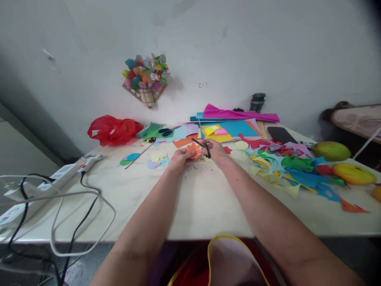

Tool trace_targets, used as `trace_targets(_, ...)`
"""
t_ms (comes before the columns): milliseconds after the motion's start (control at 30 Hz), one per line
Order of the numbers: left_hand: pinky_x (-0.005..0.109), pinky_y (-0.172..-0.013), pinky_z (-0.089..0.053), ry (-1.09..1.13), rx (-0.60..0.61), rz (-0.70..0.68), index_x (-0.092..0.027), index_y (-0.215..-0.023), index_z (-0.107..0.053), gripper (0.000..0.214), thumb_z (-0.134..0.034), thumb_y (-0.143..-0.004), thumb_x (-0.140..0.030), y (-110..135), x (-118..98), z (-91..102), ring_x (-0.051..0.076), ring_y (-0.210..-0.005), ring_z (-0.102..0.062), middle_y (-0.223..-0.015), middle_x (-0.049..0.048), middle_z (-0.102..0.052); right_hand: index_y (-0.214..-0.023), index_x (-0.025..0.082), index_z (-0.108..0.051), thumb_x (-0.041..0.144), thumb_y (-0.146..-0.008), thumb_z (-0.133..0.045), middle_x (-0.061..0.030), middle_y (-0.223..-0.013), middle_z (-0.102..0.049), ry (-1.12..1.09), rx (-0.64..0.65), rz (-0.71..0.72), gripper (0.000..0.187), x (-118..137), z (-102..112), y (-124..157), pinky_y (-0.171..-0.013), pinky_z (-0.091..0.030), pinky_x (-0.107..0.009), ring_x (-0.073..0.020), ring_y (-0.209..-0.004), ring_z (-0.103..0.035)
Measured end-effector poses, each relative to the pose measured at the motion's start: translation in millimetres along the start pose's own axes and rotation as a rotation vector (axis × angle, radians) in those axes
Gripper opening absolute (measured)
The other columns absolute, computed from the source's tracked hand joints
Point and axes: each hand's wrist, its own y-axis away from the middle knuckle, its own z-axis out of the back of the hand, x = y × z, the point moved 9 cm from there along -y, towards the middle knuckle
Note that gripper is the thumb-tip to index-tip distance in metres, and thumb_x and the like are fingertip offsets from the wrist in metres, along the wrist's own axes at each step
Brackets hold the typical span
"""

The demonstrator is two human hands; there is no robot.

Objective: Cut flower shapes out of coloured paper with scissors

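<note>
Between the thumb and fingers of my left hand (180, 158) is an orange paper flower (193, 149) with a scalloped edge. My right hand (214, 150) is closed around scissors (207, 150) with dark handles, whose blades point away from me and look apart. The two hands are close together over the table, and the scissors are beside the flower's right edge. Behind them lies an orange paper sheet (180, 143). To the left of my left hand is a loose pile of pale paper cutouts (160, 161); blue and green paper circles (133, 157) lie farther left.
Colourful paper scraps (276, 165) cover the right side, near a phone (281, 135) and mangoes (331, 151). Coloured sheets (235, 129) are stacked at the back. A second pair of scissors (166, 131), a red plastic bag (114, 130) and a power strip (59, 174) with cables are on the left.
</note>
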Motion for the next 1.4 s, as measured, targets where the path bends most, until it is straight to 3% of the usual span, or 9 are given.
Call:
trace_targets(367, 0.039, -0.075, -0.059, 0.029, -0.019, 0.006, -0.010, -0.073, -0.068, 0.033, -0.089, -0.052, -0.025, -2.6, -3.5, 8.6, 0.023, -0.064, -0.071, -0.069, 0.0075, -0.071, -0.082, 0.018, -0.057, 0.026, -0.050, -0.083, 0.0071, -0.053, -0.055, -0.035, 0.010, -0.047, 0.042, -3.2, 7.6, -1.9, -0.045, -0.038, -0.021, -0.0089, -0.046, -0.052)
trace_targets(567, 0.036, -0.074, -0.060, 0.042, -0.033, -0.026, -0.009, -0.072, -0.068, 0.034, -0.090, -0.052, -0.026, -1.8, -8.7, 12.4, 0.023, -0.066, -0.072, -0.068, 0.0087, -0.071, -0.080, 0.017, -0.057, 0.036, -0.053, -0.085, 0.0033, -0.055, -0.058, 0.036, 0.156, -0.082, 0.044, -6.9, 6.2, 0.8, -0.038, -0.028, -0.019, -0.0088, -0.045, -0.051)
trace_targets(733, 0.037, -0.075, -0.059, 0.053, -0.041, -0.032, -0.010, -0.070, -0.066, 0.034, -0.090, -0.051, -0.025, -0.6, -12.6, 13.3, 0.025, -0.069, -0.073, -0.070, 0.0087, -0.072, -0.080, 0.015, -0.058, 0.044, -0.069, -0.078, -0.0029, -0.065, -0.064, 0.161, 0.375, -0.049, 0.037, -8.9, 2.3, 0.3, -0.035, -0.020, -0.018, -0.0105, -0.049, -0.058)
trace_targets(867, 0.038, -0.075, -0.059, 0.075, -0.054, -0.034, -0.009, -0.069, -0.066, 0.036, -0.091, -0.049, -0.025, 1.0, -15.1, 13.0, 0.025, -0.069, -0.073, -0.070, 0.0091, -0.072, -0.077, 0.015, -0.057, 0.043, -0.077, -0.073, -0.0041, -0.066, -0.065, 0.245, 0.486, -0.071, 0.032, -8.3, 0.9, 4.7, -0.034, -0.020, -0.018, -0.0095, -0.048, -0.056)
trace_targets(1033, 0.038, -0.074, -0.060, 0.112, -0.048, -0.042, -0.010, -0.068, -0.065, 0.038, -0.092, -0.044, -0.025, 1.0, -16.4, 12.4, 0.025, -0.067, -0.072, -0.070, 0.0085, -0.072, -0.074, 0.015, -0.055, 0.040, -0.080, -0.070, -0.0032, -0.063, -0.063, 0.343, 0.541, -0.104, 0.030, -6.3, 0.0, 13.1, -0.035, -0.023, -0.019, -0.0079, -0.047, -0.052)
trace_targets(1400, 0.037, -0.075, -0.060, 0.080, -0.028, -0.045, -0.010, -0.069, -0.068, 0.036, -0.091, -0.047, -0.027, -0.8, -15.2, 13.4, 0.024, -0.069, -0.072, -0.072, 0.0076, -0.072, -0.075, 0.014, -0.057, 0.042, -0.074, -0.074, -0.0016, -0.063, -0.063, 0.405, 0.575, -0.144, 0.033, -12.6, -5.5, 16.4, -0.036, -0.025, -0.018, -0.0073, -0.046, -0.052)
